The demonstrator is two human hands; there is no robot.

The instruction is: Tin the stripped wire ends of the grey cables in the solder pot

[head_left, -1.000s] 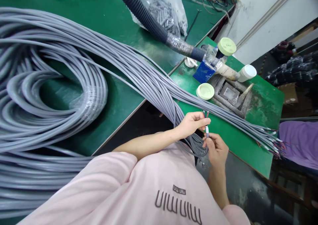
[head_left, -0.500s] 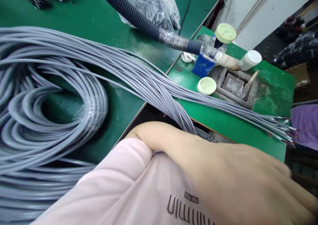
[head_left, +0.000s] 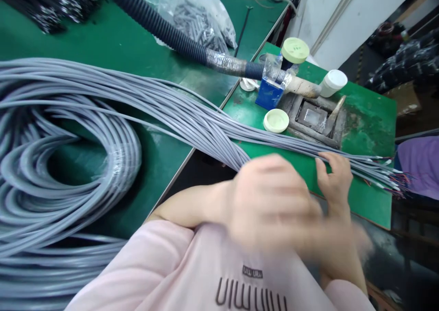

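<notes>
My left hand [head_left: 274,206] is in front of my chest, smeared by motion, so its fingers cannot be made out clearly. Beyond it, my right hand [head_left: 335,176] is at the lower edge of the grey cables [head_left: 267,136], thumb and forefinger slightly apart beside them. Nothing shows between those fingertips. The cables run across to the right, where stripped ends with thin coloured wires [head_left: 399,183] fan out past the bench edge. Another branch of the bundle drops behind my left hand.
A taped coil of grey cable [head_left: 125,160] fills the left side. A black corrugated hose [head_left: 154,20] crosses above, ending near a blue box [head_left: 270,93], a solder pot [head_left: 313,119] and a white jar [head_left: 333,83]. A purple sleeve [head_left: 420,164] shows at right.
My left hand has drawn back left and up from the lower right. My right hand has come into view at the cables. The whole view has shifted slightly.
</notes>
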